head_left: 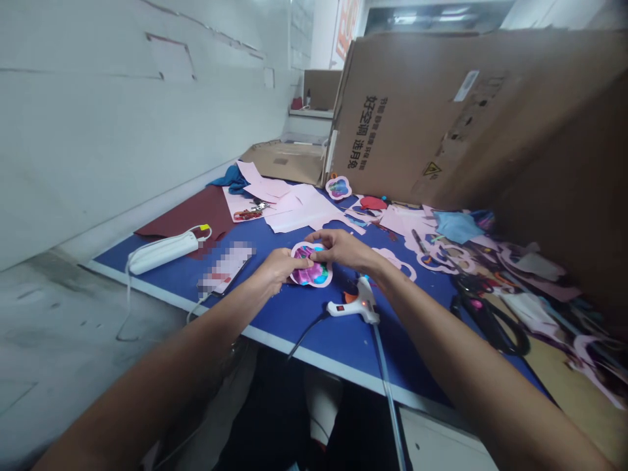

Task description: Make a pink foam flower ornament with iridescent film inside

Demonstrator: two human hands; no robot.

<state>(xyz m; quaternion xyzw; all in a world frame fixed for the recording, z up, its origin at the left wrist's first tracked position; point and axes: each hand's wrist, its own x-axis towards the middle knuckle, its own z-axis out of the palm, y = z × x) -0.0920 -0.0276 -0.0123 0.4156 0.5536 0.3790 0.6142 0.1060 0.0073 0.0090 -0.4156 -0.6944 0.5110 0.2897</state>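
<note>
Between my two hands is a flower-shaped cutout [320, 273] with a pale pink border and a shiny purple, blue and green middle. My left hand [279, 267] grips its left edge, thumb lying on the front. On its upper right side, my right hand [339, 248] pinches it, with the thumb pressing the shiny part near the left thumb. The fingers behind the cutout are hidden. A white glue gun [360, 304] lies on the blue table [275, 320] just below my right wrist, a small light glowing on it and a clear glue stick trailing from its back.
A white power strip [164, 252] and a phone [228, 267] lie to the left. Pink paper sheets [301, 208] and a similar flower piece [338, 188] are farther back. Black-handled scissors [490, 317] lie among scraps at right. A large cardboard box [407, 118] stands behind.
</note>
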